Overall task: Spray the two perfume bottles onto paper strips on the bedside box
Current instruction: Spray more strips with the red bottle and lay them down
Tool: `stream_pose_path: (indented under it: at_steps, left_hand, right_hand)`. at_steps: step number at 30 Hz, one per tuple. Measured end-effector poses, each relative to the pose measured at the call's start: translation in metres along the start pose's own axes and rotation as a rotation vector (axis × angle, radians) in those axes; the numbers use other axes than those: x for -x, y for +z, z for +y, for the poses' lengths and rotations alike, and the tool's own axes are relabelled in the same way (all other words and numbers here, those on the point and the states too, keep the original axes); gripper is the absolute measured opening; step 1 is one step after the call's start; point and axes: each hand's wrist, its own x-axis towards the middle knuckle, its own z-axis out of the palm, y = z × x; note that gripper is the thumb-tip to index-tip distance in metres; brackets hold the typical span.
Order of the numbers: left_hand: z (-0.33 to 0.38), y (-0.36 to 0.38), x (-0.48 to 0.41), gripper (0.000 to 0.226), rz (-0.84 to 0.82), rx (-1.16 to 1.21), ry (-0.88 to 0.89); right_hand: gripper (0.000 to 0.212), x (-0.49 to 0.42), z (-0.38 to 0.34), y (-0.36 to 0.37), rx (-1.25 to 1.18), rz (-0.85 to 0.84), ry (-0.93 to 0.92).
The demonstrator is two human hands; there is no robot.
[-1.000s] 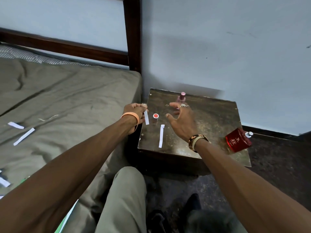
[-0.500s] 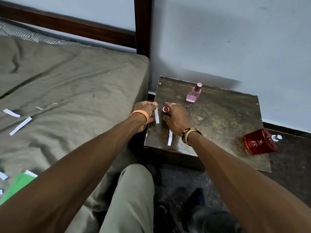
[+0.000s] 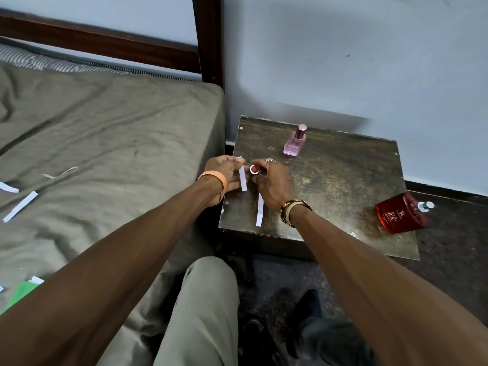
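**Cap in one hand, strip in the other**

The pink perfume bottle (image 3: 295, 141) stood upright near the back of the bench (image 3: 343, 175). Its cap was on and pink liquid showed through the glass. The red perfume bottle (image 3: 398, 213) lay on its side at the bench's right edge. Its long axis ran left to right, and its bare silver sprayer (image 3: 425, 206) pointed right. How full it was could not be told.

At the bench's left side, the left hand (image 3: 221, 170) pinched a paper strip (image 3: 243, 180) by its far end, its length running back toward the person. Just beside it, the right hand (image 3: 274, 183) had its fingers curled round a small red cap (image 3: 254, 169), round face upward. A second strip (image 3: 259, 211) lay flat near the front edge, pointing away, with its far end hidden under that hand.

More strips (image 3: 21, 206) lay on the bed (image 3: 105, 128).
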Motion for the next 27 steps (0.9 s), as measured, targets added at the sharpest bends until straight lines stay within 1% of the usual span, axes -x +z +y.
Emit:
stream_pose_path:
  at_steps: [5, 10, 13, 18, 23, 27]
  left_hand:
    - [0.011, 0.023, 0.023, 0.007, -0.033, -0.005, 0.032]
    - [0.021, 0.068, 0.053, 0.008, -0.116, -0.047, 0.070]
    - [0.022, 0.105, 0.072, 0.006, -0.182, -0.081, 0.095]
    - [0.014, 0.176, 0.101, 0.008, -0.308, -0.106, 0.092]
    - [0.005, 0.237, 0.125, 0.007, -0.399, -0.127, 0.111]
    - [-0.002, 0.269, 0.137, 0.006, -0.439, -0.162, 0.122]
  right_hand:
    - [0.035, 0.018, 0.002, -0.026, -0.077, 0.048, 0.012]
    - [0.036, 0.046, 0.017, -0.068, -0.122, 0.173, 0.065]
    - [0.032, 0.068, 0.036, -0.100, -0.151, 0.243, 0.095]
    - [0.035, 0.102, 0.073, -0.157, -0.089, 0.381, 0.154]
    - [0.037, 0.131, 0.107, -0.203, -0.070, 0.494, 0.201]
    - [0.037, 0.144, 0.128, -0.222, -0.069, 0.529, 0.247]
